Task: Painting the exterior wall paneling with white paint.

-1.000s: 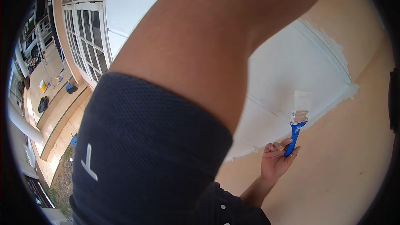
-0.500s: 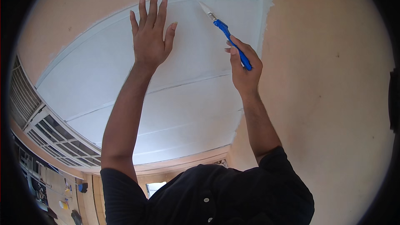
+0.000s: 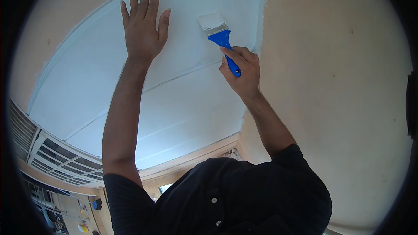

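Note:
My right hand [image 3: 241, 69] grips the blue handle of a flat paintbrush [image 3: 220, 39]. White paint coats its wide bristles, which lie at the white ceiling panel [image 3: 183, 39]; whether they press on it I cannot tell for sure. The broad side of the brush faces me. Raised to the left, my left hand [image 3: 143, 30] has its fingers stretched and spread, with nothing in it. Its palm is turned to the ceiling near the panel's far border, and contact is hard to judge.
Peach-coloured walls [image 3: 331, 82] border the ceiling, with ragged white paint along the right edge. Thin seams cross the panel. At the left is a white-framed louvred window [image 3: 65, 156]. Several objects lie on the floor at lower left, among them a yellow container [image 3: 82, 228].
The brush has turned from edge-on to broad side and moved down from the far border, its handle shifting left with my right hand. The view has shifted; my left hand stays spread.

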{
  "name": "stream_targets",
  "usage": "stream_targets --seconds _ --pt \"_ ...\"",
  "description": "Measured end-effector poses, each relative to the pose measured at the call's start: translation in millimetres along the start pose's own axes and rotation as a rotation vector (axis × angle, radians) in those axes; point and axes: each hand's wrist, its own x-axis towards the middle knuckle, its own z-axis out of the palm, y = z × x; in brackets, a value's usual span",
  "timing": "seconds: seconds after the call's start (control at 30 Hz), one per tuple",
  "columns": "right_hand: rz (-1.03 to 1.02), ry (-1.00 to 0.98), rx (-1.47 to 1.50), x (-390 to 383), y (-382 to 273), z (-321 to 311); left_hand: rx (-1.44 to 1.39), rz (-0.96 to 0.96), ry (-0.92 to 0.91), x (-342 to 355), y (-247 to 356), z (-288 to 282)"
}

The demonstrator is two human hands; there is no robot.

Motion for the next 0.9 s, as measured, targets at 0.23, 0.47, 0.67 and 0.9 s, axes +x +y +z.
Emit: stream_targets --seconds 0.23,0.47,0.67,0.9 --pt "0.369 -0.271 0.122 -33 -4 -31 -0.021 -0.026 -0.148 0 12 -14" --pt "-0.063 0.046 0.070 129 -29 -44 -0.062 -0.075 -0.119 -3 22 -11" --pt "-0.242 0.160 0.123 122 4 -27 -0.070 -0.111 -0.157 -5 27 -2" --pt "0.192 -0.113 0.205 -43 29 -35 -0.069 -0.045 -0.184 24 31 15"
